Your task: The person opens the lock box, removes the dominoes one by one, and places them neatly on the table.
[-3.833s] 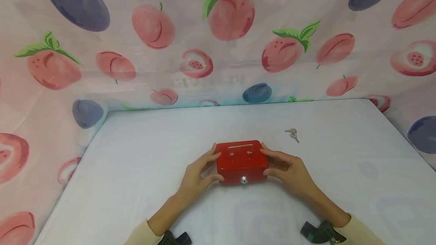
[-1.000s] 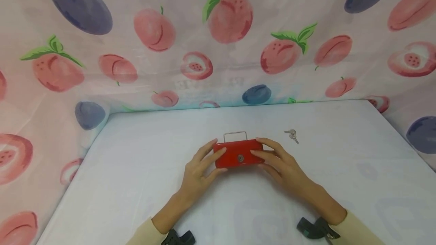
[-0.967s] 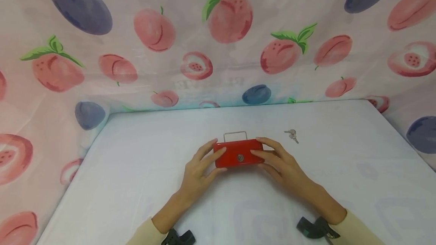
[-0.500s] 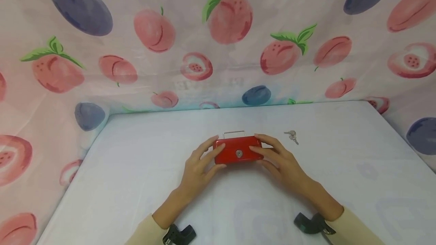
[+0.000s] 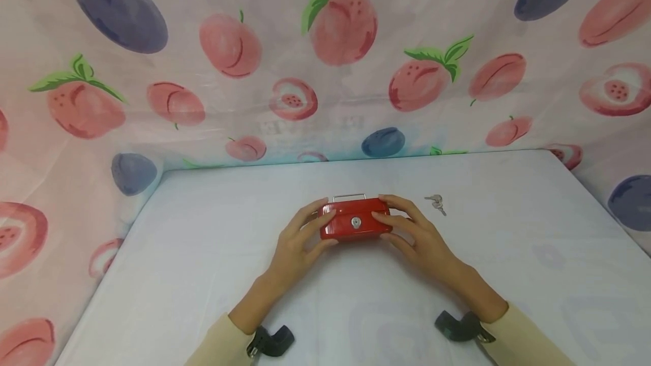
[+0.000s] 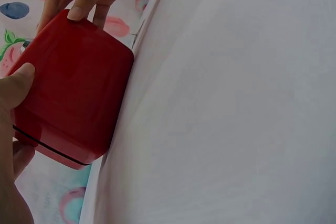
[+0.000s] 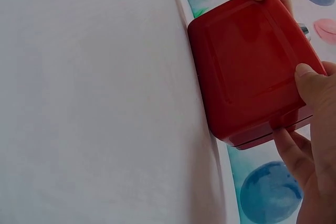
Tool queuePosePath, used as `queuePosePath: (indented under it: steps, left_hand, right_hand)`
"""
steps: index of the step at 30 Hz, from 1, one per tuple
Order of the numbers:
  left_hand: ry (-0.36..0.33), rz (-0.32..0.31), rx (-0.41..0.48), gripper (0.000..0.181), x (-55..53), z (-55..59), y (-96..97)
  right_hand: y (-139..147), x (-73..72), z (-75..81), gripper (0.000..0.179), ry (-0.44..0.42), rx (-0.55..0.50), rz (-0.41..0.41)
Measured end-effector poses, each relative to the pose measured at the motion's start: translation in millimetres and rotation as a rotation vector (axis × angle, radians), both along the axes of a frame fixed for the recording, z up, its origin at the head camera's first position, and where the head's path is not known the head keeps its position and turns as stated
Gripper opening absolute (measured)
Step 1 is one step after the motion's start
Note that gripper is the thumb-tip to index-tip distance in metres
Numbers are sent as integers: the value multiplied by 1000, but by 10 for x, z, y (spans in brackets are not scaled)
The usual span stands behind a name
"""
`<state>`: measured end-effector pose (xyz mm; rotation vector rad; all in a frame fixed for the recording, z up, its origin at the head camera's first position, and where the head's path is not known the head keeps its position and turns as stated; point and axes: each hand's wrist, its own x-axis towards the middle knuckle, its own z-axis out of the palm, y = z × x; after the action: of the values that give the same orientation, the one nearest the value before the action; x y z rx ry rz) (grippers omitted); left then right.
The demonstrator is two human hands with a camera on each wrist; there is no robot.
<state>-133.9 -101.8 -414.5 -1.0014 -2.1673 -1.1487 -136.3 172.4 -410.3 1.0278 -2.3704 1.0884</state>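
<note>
Both hands hold a small red cash box (image 5: 363, 208), its round silver lock (image 5: 356, 222) facing me. The left hand (image 5: 294, 248) grips one end, thumb under the lower front edge and fingers spread over the front and top. At the other end the right hand (image 5: 429, 248) holds it likewise. A thin wire handle (image 5: 348, 196) shows along the top. Both wrist views look at the smooth red underside (image 6: 79, 82), so the box is tilted up at the front. Its lid is down, with a thin dark seam at the side.
Keys (image 5: 436, 203) lie on the white-covered table (image 5: 508, 230), right of the box and farther back. A fruit-print cloth (image 5: 346, 95) hangs behind the table and along its sides. Each wrist wears a dark camera mount (image 5: 273, 341).
Earlier the box sat lower and nearer me with its top showing; then it was tipped lock-forward. Over the last second both hands moved it slightly away, and more of its top shows again.
</note>
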Motion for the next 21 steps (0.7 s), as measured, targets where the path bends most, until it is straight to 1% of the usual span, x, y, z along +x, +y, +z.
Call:
queuePosePath:
  steps: [5,11,17,21]
  left_hand:
    - [-7,-17,7,60,-21,-1,-4]
    - [-5,-32,45,62,-36,-26,6]
    - [-13,-22,54,61,-28,-59,21]
    - [-19,-11,41,62,-21,-63,32]
  right_hand:
    - [-15,-5,1,63,13,-19,-1]
    - [-37,-5,-15,62,30,-29,-6]
    - [-38,-3,-22,64,33,-29,-1]
    - [-25,-5,-22,58,28,-30,2]
